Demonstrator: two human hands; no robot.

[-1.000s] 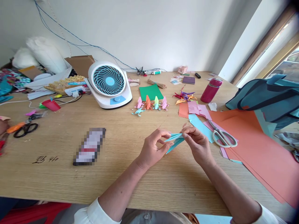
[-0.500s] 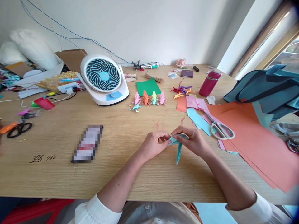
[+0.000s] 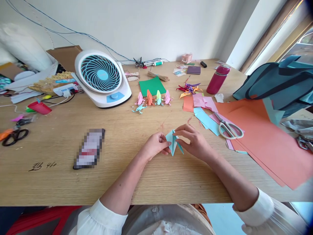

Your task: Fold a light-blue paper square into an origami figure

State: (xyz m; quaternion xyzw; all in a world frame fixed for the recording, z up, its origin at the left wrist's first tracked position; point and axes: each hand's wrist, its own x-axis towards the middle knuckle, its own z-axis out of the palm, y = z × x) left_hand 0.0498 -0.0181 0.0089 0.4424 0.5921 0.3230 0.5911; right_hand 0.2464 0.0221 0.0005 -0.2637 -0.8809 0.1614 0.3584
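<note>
Folded blue paper is being pinched at its left edge by the left hand, over the table. Flaps are apparently being worked by the right hand, fingers spread at top and middle; closed grip can't be told. Next, steady left pinch is probably being needed.
</note>
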